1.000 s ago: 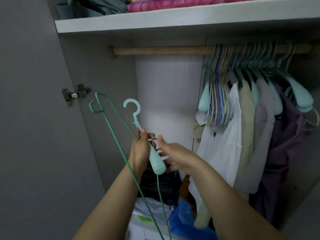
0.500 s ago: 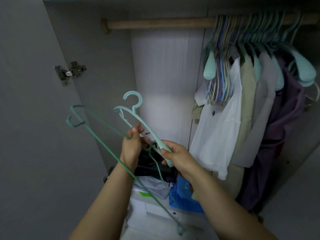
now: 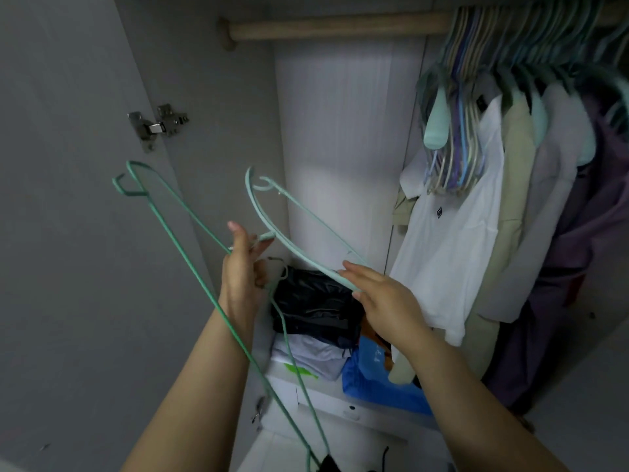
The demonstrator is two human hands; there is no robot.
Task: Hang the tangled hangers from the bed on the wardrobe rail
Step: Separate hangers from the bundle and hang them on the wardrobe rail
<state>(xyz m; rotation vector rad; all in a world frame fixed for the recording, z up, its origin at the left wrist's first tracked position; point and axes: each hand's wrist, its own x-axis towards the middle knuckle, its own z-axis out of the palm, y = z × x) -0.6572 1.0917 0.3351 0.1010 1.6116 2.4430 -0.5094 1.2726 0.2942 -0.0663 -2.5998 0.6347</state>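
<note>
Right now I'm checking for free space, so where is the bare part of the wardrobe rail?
In the head view, the bare wooden rail runs along the top centre, above the white back panel, left of the packed hanging hangers.

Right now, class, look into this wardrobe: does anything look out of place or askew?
Yes. The two hangers are off the wooden rail: the green wire hanger slants steeply in the left hand, and the pale plastic hanger lies tilted between both hands, its lower end at the right hand.
</note>
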